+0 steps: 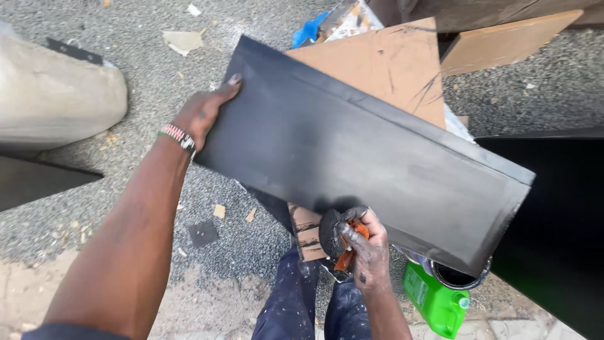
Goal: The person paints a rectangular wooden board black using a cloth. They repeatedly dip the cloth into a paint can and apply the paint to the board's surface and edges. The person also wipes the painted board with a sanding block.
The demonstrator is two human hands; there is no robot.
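Two hands work one black-painted board [358, 151]; the left hand [204, 113] grips its far short edge, fingers curled over the rim, holding it tilted above the gravel; the right hand [365, 249] is clenched round a blackened orange-cored sponge [340, 236] pressed at the board's near edge. I judge the wet coat could smear under the left thumb, or the board could slip and knock the one open paint tin [456, 277] beside the one green bottle [434, 302].

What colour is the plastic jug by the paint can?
Bright green jug, seen in the head view.
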